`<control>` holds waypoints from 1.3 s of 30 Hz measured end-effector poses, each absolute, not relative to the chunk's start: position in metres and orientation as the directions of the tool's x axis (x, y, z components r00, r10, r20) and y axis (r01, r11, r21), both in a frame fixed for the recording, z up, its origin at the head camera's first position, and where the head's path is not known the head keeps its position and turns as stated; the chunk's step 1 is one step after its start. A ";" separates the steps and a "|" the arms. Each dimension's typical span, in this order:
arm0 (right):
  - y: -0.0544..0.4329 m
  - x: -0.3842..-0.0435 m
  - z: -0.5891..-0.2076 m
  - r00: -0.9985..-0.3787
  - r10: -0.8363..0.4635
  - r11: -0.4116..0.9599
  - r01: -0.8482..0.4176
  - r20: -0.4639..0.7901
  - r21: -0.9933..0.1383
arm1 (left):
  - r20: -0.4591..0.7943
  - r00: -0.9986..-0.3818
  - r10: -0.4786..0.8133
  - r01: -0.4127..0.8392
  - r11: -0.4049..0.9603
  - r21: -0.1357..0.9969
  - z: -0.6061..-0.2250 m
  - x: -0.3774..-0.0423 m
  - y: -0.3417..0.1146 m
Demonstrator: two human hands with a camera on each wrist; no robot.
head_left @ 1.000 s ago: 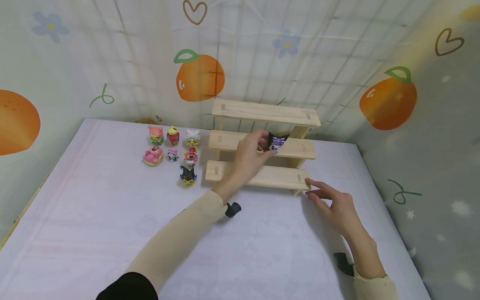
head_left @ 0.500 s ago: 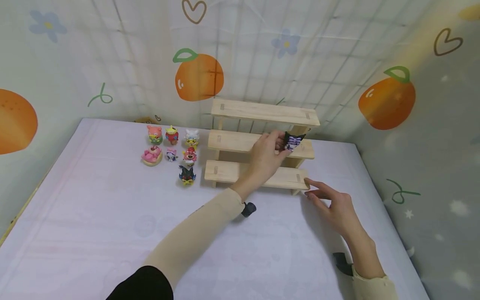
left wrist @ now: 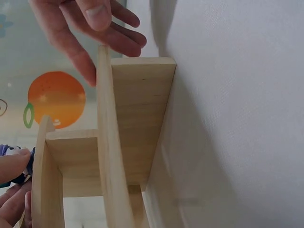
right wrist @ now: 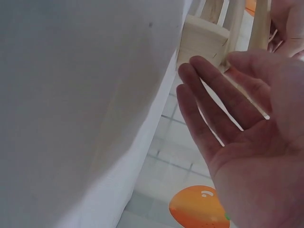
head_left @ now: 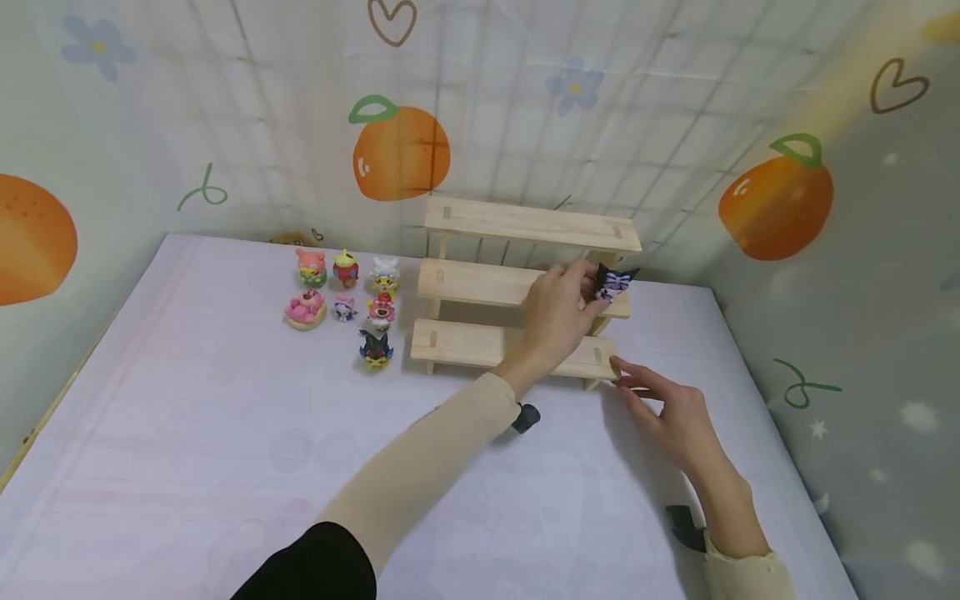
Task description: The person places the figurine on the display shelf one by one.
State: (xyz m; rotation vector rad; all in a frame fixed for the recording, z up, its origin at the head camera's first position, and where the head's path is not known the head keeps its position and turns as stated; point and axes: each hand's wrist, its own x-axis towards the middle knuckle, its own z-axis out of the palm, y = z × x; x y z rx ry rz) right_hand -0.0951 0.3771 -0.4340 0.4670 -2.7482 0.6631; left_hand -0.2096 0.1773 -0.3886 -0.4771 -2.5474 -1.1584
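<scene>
My left hand [head_left: 558, 312] pinches a small black-and-purple figurine [head_left: 615, 283] with pointed ears between thumb and fingers. It is at the right end of the middle tier of a three-tier wooden display stand [head_left: 465, 342]. The left wrist view shows the figurine [left wrist: 12, 151] partly cut off beside that tier. My right hand [head_left: 675, 417] is at the right end of the bottom tier, index fingertip right at the board's edge. In the right wrist view its other fingers [right wrist: 216, 102] extend loosely, holding nothing.
Several small figurines stand left of the stand, among them a pink one lying on a round base [head_left: 305, 310] and a black-eared one [head_left: 376, 350] nearest the front. A patterned curtain [head_left: 495, 125] hangs close behind the stand. White cloth covers the table [head_left: 225, 433].
My left hand has moved right along the middle tier, carrying the black-and-purple figurine to the tier's right end. My right hand has stayed at the bottom tier's end.
</scene>
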 end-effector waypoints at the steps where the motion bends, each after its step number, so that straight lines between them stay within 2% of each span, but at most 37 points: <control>1: 0.377 -0.095 -0.434 -0.909 -0.246 0.843 -0.372 0.336 -0.390 | 0.405 -0.898 0.169 0.417 0.620 0.665 -0.389 -0.210 0.178; 16: 0.378 -0.095 -0.435 -0.916 -0.239 0.839 -0.362 0.324 -0.406 | 0.408 -0.897 0.170 0.422 0.609 0.672 -0.390 -0.210 0.178; 29: 0.376 -0.093 -0.432 -0.924 -0.233 0.839 -0.348 0.303 -0.417 | 0.484 -0.861 0.155 0.505 0.380 0.775 -0.397 -0.199 0.153; 39: 0.373 -0.093 -0.433 -0.928 -0.204 0.841 -0.329 0.311 -0.429 | 0.562 -0.820 0.108 0.558 0.367 0.744 -0.396 -0.187 0.116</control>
